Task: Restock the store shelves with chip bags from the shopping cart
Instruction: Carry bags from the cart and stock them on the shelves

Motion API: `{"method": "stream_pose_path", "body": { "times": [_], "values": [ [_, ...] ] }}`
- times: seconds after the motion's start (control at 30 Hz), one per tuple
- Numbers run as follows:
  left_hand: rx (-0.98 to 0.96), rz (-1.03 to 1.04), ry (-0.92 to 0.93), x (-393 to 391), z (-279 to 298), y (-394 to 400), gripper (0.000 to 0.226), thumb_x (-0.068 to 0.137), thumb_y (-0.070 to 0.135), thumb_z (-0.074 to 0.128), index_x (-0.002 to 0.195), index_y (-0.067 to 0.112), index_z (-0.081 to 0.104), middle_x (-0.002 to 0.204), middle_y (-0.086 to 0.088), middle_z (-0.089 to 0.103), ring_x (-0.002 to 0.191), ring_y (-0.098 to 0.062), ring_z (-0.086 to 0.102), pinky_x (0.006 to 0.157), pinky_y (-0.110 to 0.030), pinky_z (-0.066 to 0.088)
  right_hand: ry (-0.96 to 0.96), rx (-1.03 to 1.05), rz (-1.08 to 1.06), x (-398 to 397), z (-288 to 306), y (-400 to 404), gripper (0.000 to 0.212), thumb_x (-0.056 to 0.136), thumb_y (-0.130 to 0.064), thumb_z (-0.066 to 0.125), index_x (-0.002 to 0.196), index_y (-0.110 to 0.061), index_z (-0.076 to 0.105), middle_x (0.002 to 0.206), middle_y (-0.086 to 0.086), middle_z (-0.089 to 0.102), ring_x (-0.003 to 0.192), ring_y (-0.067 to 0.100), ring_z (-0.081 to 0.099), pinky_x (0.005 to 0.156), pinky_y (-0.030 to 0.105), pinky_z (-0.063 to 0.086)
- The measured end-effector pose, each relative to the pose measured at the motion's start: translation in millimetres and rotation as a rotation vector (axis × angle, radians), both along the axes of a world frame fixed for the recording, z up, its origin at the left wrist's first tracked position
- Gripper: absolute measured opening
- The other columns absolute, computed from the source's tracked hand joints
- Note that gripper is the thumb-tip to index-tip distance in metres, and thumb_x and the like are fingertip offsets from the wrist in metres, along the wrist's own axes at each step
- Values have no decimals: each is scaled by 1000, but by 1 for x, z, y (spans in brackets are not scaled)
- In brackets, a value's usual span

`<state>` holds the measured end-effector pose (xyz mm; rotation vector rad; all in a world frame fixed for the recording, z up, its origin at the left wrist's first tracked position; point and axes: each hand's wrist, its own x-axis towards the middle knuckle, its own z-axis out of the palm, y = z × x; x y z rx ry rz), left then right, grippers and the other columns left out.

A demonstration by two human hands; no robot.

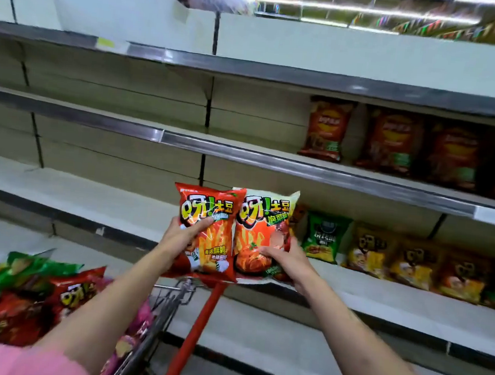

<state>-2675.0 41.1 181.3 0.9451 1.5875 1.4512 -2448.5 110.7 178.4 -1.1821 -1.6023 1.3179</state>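
Store shelves (273, 155) fill the view, cart (148, 329) lower left. Left hand (181, 238) grips the red chip bag (208, 232), right hand (284, 259) the pale chip bag (263, 219), fingers curled round both, raised before the shelves.

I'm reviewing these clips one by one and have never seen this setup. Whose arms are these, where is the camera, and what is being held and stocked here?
There is no robot: a person wears one wide-angle camera on the head, looking forward and down at their own bare arms. The left hand grips a red chip bag printed with fries; the right hand grips a pale-topped orange chip bag beside it. Both bags are held up in front of white metal store shelves. Brown-red bags stand on an upper shelf, and a green bag and yellow bags on the one below. At lower left, a wire shopping cart with a red handle holds more bags.
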Motion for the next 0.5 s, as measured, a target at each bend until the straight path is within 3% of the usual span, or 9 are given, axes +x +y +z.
{"method": "stream_pose_path", "body": {
  "times": [0.1, 0.2, 0.3, 0.43, 0.5],
  "values": [
    [-13, -100, -15, 29, -8, 18, 76, 66, 55, 73, 123, 14, 44, 109, -9, 67, 97, -29, 66, 94, -49, 50, 2, -23, -74, 35, 0, -8, 53, 77, -17, 78, 117, -22, 43, 111, -1, 58, 103, 16, 55, 93, 29, 44],
    [-26, -204, -17, 63, -12, 34, 83, 63, 61, 75, 125, 17, 45, 109, -7, 68, 94, -26, 68, 87, -44, 54, 3, -36, -171, 72, -3, -14, 59, 76, -20, 79, 123, -22, 42, 116, 0, 57, 111, 19, 55, 102, 37, 44],
    [-12, -291, -7, 101, -9, 41, 64, 75, 48, 73, 122, 15, 45, 109, -8, 67, 92, -23, 68, 77, -36, 54, 2, -33, -244, 109, -6, -21, 59, 76, -21, 79, 124, -21, 45, 119, -1, 58, 115, 20, 55, 105, 42, 43],
    [-6, -378, 7, 145, -5, 49, 91, 55, 63, 78, 127, 19, 44, 114, -6, 67, 98, -25, 67, 91, -47, 53, 15, -31, -308, 154, -7, -31, 65, 75, -22, 80, 130, -19, 45, 124, 2, 61, 114, 20, 57, 102, 42, 46],
    [-2, -399, 22, 169, -2, 51, 88, 55, 62, 77, 126, 23, 44, 114, -4, 66, 100, -25, 66, 95, -49, 50, 20, -39, -359, 179, -7, -36, 62, 75, -21, 79, 126, -18, 44, 122, 2, 60, 114, 21, 57, 101, 44, 46]
  ]
}}
